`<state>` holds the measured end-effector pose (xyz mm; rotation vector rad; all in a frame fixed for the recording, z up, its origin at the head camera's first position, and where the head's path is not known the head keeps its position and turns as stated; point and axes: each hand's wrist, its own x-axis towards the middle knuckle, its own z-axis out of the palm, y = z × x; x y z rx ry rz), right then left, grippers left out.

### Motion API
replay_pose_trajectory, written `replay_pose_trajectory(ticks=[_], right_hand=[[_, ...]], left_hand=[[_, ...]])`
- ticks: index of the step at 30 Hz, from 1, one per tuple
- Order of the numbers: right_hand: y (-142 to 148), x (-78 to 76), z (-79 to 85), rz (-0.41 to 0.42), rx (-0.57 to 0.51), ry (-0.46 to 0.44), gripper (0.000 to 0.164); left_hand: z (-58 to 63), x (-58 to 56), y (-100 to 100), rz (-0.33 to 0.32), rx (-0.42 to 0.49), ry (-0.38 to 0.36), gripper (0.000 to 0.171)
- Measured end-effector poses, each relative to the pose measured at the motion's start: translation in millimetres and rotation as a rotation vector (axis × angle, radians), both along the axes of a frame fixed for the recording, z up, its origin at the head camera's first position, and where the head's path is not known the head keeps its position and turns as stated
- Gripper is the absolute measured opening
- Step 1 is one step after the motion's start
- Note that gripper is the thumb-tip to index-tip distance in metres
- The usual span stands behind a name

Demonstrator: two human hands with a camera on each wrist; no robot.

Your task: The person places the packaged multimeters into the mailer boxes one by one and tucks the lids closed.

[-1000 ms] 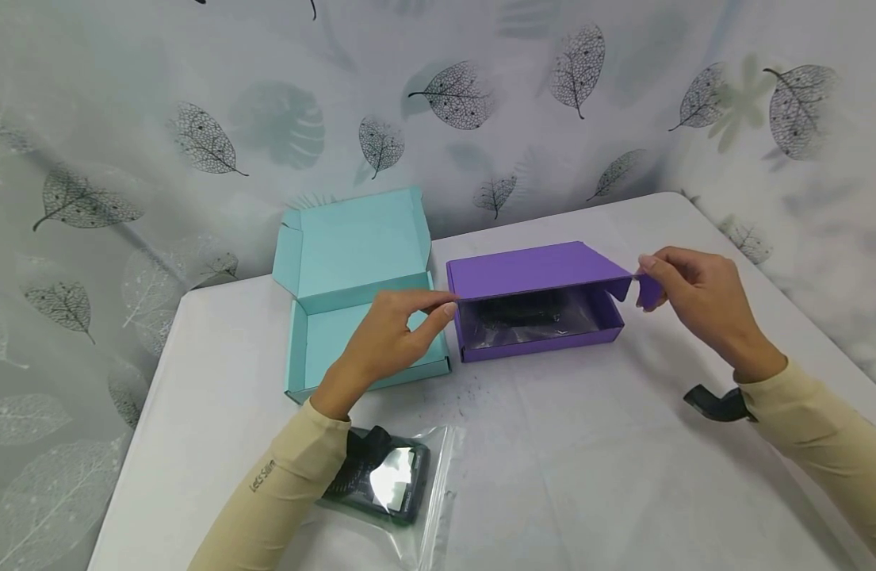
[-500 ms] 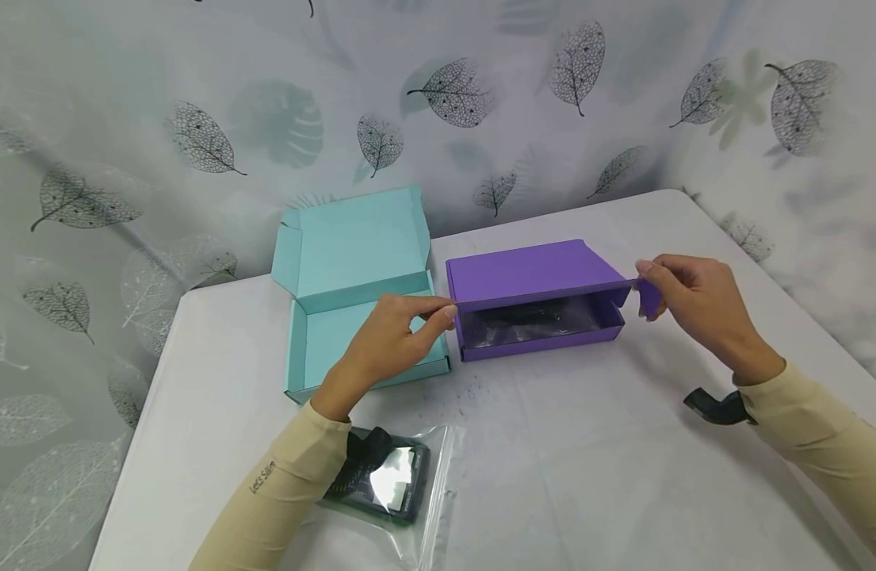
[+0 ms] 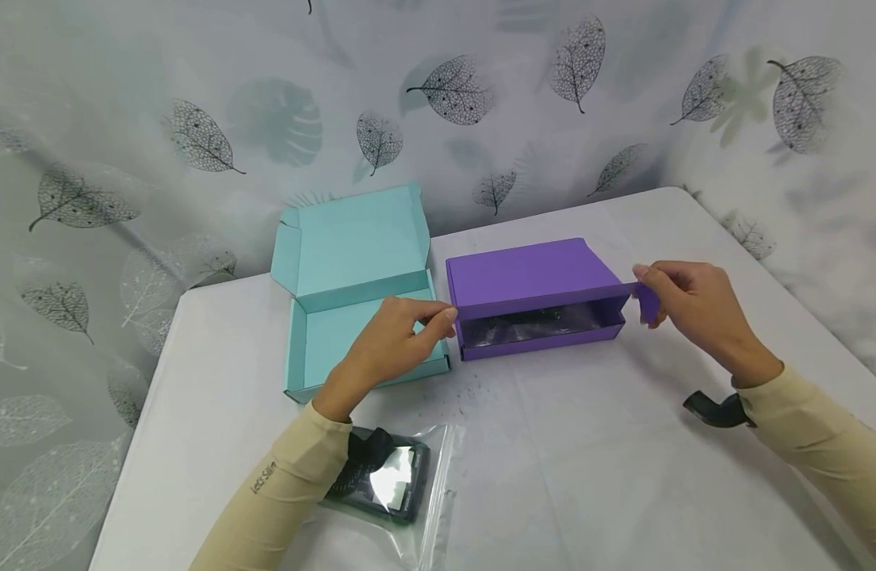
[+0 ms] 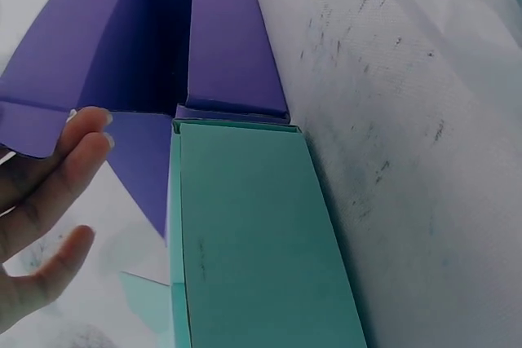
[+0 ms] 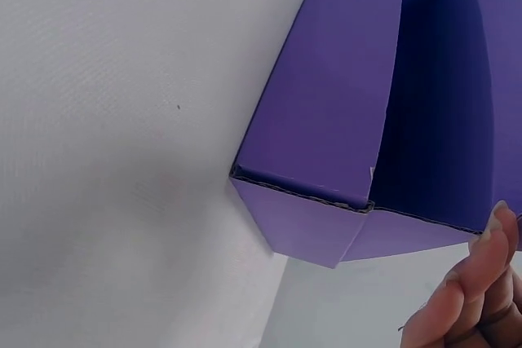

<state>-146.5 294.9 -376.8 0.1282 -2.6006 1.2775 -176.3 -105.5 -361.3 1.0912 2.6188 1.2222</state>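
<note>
A purple cardboard box lies on the table with its hinged lid partly lowered. Through the front gap shows a clear plastic bag with something dark in it. At the lid's front left corner is my left hand; in the left wrist view its extended fingers touch the side flap, the thumb standing apart. My right hand pinches the flap at the lid's right end. The right wrist view has those fingers at the flap's edge, beside the dark opening.
Left of the purple box, and close against it, stands a teal box with its lid raised. A clear zip bag holding a dark device with a shiny screen lies at the front, partly under the left forearm. Behind the table hangs a leaf-patterned curtain.
The purple lid has tilted further down, so the front gap is narrower. Both hands have moved slightly down with it; the teal box and zip bag stay put.
</note>
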Motion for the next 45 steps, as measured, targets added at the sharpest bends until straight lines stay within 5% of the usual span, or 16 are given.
replay_pose_trajectory(ticks=[28, 45], right_hand=[[2, 2.9, -7.1, 0.002, 0.071, -0.222, 0.056], [5, 1.9, -11.6, 0.052, 0.084, -0.251, 0.056]], left_hand=[[-7.4, 0.2, 5, -0.017, -0.081, -0.120, 0.039], [-9.4, 1.6, 8, -0.027, -0.121, -0.144, 0.040]])
